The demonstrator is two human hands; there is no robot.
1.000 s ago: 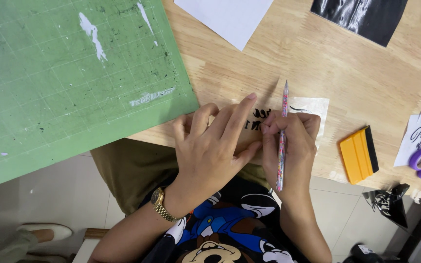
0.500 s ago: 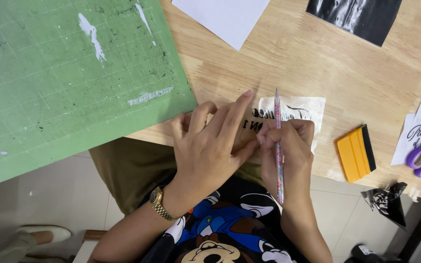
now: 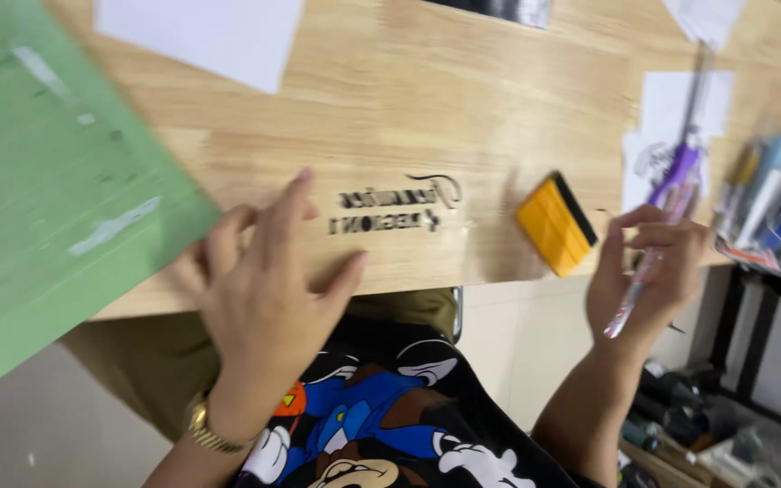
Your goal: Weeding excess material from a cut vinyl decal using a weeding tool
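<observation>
L hand [image 3: 264,289] flat, fingers spread, pressing clear film [image 3: 399,221] w/ black lettering at table [image 3: 427,99] edge. R hand [image 3: 653,271], right of yellow squeegee [image 3: 555,223], fingers closed round pink pen [image 3: 644,285]. Green mat [image 3: 47,199] left of film.

clear sticker sheet [image 3: 399,210] with black lettering, flat on wooden table [image 3: 463,81], beside left hand [image 3: 264,289].

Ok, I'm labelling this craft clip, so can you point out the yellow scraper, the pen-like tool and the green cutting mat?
yellow scraper [image 3: 553,223], head view, middle of its yellow face.
pen-like tool [image 3: 636,287], head view, on its clear barrel in the right hand [image 3: 651,271].
green cutting mat [image 3: 38,181], head view, on its green surface.
</observation>
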